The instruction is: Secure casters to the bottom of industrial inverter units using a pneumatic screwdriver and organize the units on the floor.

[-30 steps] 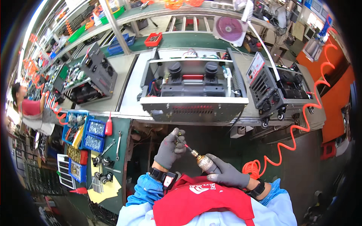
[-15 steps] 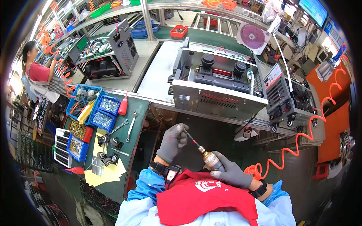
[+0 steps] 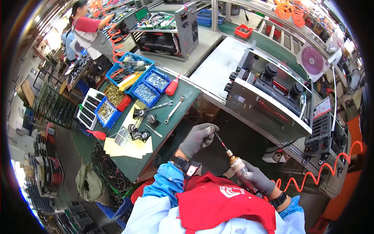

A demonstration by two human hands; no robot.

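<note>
My left hand [image 3: 198, 139], in a grey glove, pinches the tip of a thin dark screwdriver bit [image 3: 221, 141]. The bit sticks out of a pneumatic screwdriver [image 3: 237, 165] with a brass nose. My right hand [image 3: 257, 180], also gloved, grips that tool's body just above my red apron. Both hands hover over the dark gap in front of an open metal machine chassis [image 3: 269, 105].
To my left a green side table [image 3: 171, 113] carries blue bins of screws [image 3: 145, 93], two spanners [image 3: 174, 109], small caster wheels [image 3: 136, 134] and a red bottle [image 3: 172, 86]. An orange coiled air hose [image 3: 311, 181] runs at right. Another person [image 3: 87, 31] works at far upper left.
The view has swung left and down, bringing the side table closer. My left hand stays on the bit's tip while my right hand holds the tool a little lower.
</note>
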